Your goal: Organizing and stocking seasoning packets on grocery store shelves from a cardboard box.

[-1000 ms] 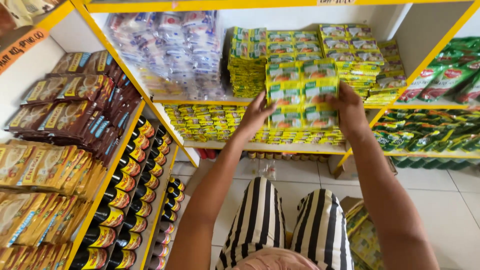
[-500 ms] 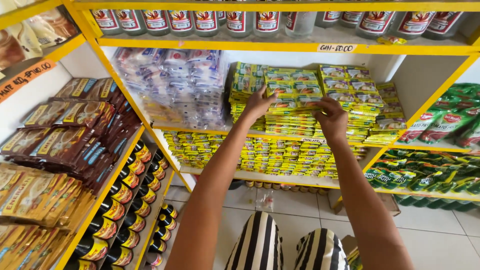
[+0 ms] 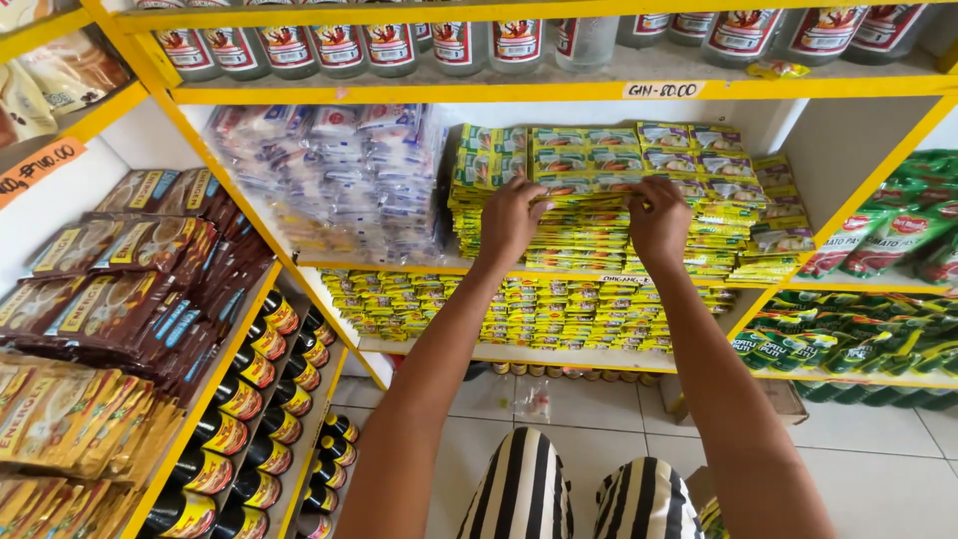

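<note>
Our left hand and right hand both pinch one yellow-green sachet strip (atop the far stacks).

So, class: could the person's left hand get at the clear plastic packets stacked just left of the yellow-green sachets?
Probably yes: the left hand rests on the yellow-green sachets, the clear plastic packets sit beside them on the same open shelf, and nothing stands between.

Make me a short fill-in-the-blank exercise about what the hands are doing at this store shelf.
1. Both hands rest on stacks of yellow and ____ sachets.
2. The left hand and right hand reach the ____ shelf, below the bottles.
3. Left of the sachets lie clear ____ packs.

Missing words: green; middle; plastic
</note>
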